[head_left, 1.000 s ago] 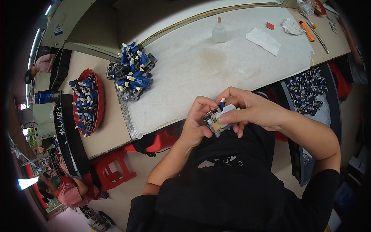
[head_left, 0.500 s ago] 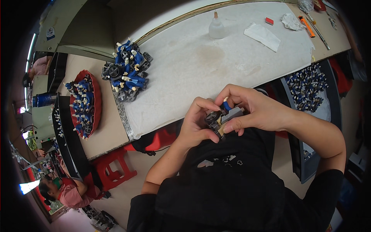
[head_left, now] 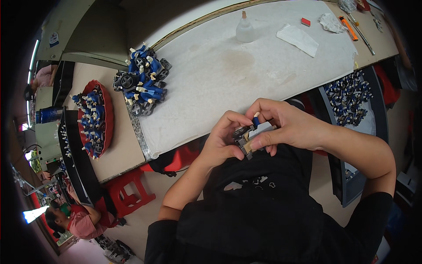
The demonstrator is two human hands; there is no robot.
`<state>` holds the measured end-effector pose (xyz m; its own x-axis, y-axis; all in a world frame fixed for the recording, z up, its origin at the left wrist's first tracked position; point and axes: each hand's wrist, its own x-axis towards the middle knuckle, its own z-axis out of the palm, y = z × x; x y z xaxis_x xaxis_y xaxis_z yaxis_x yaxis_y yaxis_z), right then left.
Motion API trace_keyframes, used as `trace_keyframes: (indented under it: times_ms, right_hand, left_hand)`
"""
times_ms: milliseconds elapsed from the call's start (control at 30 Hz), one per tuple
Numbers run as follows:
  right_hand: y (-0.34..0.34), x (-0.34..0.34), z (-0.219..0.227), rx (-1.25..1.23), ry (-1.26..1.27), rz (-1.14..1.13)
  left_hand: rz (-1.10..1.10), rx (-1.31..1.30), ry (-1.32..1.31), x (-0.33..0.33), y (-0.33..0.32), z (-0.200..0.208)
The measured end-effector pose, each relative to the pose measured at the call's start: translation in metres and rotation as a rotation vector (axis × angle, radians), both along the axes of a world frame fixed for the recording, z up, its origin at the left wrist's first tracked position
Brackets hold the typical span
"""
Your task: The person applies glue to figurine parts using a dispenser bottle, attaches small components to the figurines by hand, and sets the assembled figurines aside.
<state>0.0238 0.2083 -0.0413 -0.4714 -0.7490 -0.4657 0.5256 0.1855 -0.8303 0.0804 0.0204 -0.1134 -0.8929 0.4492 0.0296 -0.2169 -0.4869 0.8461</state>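
Between my two hands, in front of the table's near edge, is a small grey toy vehicle (head_left: 247, 143) with a dark wheel and a tan part. A blue-sleeved figure piece with a pale tip (head_left: 256, 118) sticks up from it. My left hand (head_left: 223, 137) is closed on the wheel side, thumb below and fingers above. My right hand (head_left: 281, 127) grips the grey body, its thumb pressed across the tan part. The fingers hide much of the toy, so how the figure is joined cannot be seen.
Similar blue figures on wheeled toys (head_left: 143, 81) are piled at the table's left. More fill a red basket (head_left: 110, 127) and a dark tray (head_left: 381, 110) at right. A squeeze bottle (head_left: 245, 33) stands on the white-covered table (head_left: 198, 88). A co-worker (head_left: 81, 222) sits far left.
The toy has been tilted slightly in my hands, so its wheel shows more edge-on and the grey body looks lighter. Both hands keep their hold in nearly the same place.
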Motion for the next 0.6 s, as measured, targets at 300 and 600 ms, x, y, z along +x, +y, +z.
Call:
trace_keyframes:
  times_ms: [300, 600]
  right_hand:
    - [0.0, 0.01, -0.002, 0.025, -0.005, 0.018]
    - [0.007, 0.035, 0.005, 0.014, 0.097, 0.001]
  left_hand:
    - [-0.126, 0.038, 0.021, 0.001, 0.004, 0.003]
    - [-0.29, -0.031, 0.192, 0.008, 0.004, 0.007]
